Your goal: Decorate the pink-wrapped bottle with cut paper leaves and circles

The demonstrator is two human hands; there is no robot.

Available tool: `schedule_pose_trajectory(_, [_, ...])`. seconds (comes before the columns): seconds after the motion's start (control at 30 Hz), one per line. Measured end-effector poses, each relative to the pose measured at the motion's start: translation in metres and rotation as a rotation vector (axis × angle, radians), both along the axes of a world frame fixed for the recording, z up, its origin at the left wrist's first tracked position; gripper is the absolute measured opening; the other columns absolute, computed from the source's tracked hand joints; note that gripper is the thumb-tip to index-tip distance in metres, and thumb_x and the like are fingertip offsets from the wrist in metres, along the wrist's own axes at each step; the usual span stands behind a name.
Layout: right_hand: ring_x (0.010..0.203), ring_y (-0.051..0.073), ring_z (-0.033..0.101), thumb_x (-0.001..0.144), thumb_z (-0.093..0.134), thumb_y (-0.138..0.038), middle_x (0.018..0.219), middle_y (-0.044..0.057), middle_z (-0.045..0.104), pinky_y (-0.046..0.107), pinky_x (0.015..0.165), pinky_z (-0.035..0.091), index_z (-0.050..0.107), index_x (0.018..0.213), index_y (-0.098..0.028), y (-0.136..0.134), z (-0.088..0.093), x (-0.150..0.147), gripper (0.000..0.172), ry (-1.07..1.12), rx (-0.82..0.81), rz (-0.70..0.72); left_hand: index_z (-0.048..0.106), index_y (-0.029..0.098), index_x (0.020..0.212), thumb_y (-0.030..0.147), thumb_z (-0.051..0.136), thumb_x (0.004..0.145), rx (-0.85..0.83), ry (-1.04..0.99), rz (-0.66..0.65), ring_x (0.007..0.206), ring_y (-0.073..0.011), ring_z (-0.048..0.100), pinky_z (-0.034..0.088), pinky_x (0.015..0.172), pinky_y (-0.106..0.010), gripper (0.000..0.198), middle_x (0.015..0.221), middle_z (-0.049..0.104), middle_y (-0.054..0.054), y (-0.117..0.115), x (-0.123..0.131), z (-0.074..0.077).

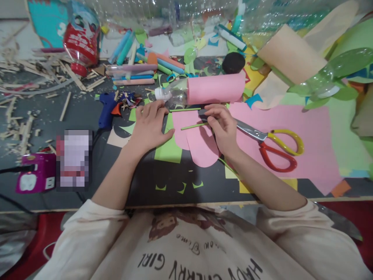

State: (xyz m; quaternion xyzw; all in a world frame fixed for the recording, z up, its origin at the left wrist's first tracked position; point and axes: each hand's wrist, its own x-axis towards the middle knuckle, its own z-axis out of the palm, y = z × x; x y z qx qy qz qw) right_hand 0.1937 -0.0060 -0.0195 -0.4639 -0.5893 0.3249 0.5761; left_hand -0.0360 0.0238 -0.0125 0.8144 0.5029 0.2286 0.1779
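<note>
My left hand point(153, 126) rests palm down on the table with fingers spread, over light green paper point(167, 153). My right hand point(223, 126) is curled above the blades of the scissors point(252, 130), which have one yellow and one red handle. At its thumb ends a thin green strip point(194, 126); what the fingers grip is hidden. A second green strip point(185, 110) lies between the hands, pointing at the right fingertips. Below them are rounded pink paper pieces point(202, 149). Just beyond lies a clear bottle wrapped in pink paper point(215, 88), its white cap to the left.
A blue glue gun point(107, 109), a phone with a blurred screen point(75, 157) and a purple power adapter point(36, 173) are at left, near scattered wooden sticks point(26, 128). Several markers point(134, 74) lie behind. Large pink paper point(309, 136) spreads right; green scraps point(182, 188) lie near the front edge.
</note>
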Motion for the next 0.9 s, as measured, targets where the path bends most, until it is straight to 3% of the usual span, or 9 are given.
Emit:
schedule_pose_trajectory(0.17, [0.095,0.02,0.063,0.091,0.058,-0.034,0.094,0.004,0.067,0.038,0.086,0.051,0.064,0.084,-0.025,-0.002,-0.002,-0.003,0.013,-0.024,-0.019,0.051,0.054,0.023,0.088,0.039,0.073,0.069,-0.012,0.007,0.016,0.125,-0.0445,0.044,0.025,0.104,-0.059,0.032,0.129,0.055,-0.017,0.002,0.0,-0.001])
schedule_pose_trajectory(0.37, [0.088,0.019,0.067,0.094,0.052,-0.032,0.088,0.003,0.073,0.038,0.081,0.053,0.066,0.088,-0.024,-0.005,-0.002,-0.004,0.017,-0.236,0.023,0.177,0.054,0.023,0.088,0.03,0.055,0.082,-0.048,0.196,0.013,0.128,-0.0358,0.046,0.027,0.109,-0.057,0.009,0.129,0.056,-0.014,-0.008,0.009,0.015])
schedule_pose_trajectory(0.47, [0.089,0.02,0.068,0.094,0.05,-0.033,0.088,0.003,0.074,0.039,0.083,0.053,0.066,0.086,-0.025,-0.006,-0.001,-0.004,0.019,-0.269,0.034,0.188,0.054,0.023,0.096,0.03,0.055,0.081,-0.022,0.222,0.051,0.129,-0.0347,0.046,0.022,0.114,-0.057,0.016,0.132,0.056,-0.013,-0.012,0.014,0.018])
schedule_pose_trajectory(0.63, [0.086,0.02,0.068,0.094,0.05,-0.033,0.084,0.003,0.074,0.039,0.082,0.052,0.065,0.086,-0.025,-0.006,0.0,-0.004,0.019,-0.287,0.008,0.192,0.053,0.023,0.107,0.037,0.061,0.076,-0.006,0.187,0.112,0.134,-0.0374,0.041,0.02,0.115,-0.057,0.035,0.14,0.05,-0.015,-0.012,0.017,0.011])
schedule_pose_trajectory(0.77, [0.083,0.02,0.068,0.094,0.05,-0.031,0.08,0.002,0.074,0.038,0.08,0.052,0.064,0.085,-0.024,-0.006,0.003,-0.005,0.018,-0.295,0.014,0.196,0.053,0.024,0.096,0.037,0.063,0.077,-0.006,0.128,0.113,0.133,-0.0359,0.042,0.025,0.112,-0.057,0.025,0.139,0.051,-0.013,-0.009,0.014,0.005])
schedule_pose_trajectory(0.9, [0.081,0.019,0.067,0.094,0.05,-0.03,0.079,0.002,0.073,0.038,0.079,0.051,0.064,0.084,-0.024,-0.006,0.004,-0.005,0.018,-0.281,0.012,0.21,0.05,0.025,0.081,0.032,0.067,0.074,0.026,0.015,0.129,0.13,-0.0344,0.044,0.02,0.115,-0.058,0.019,0.134,0.056,-0.009,-0.006,0.013,-0.002])
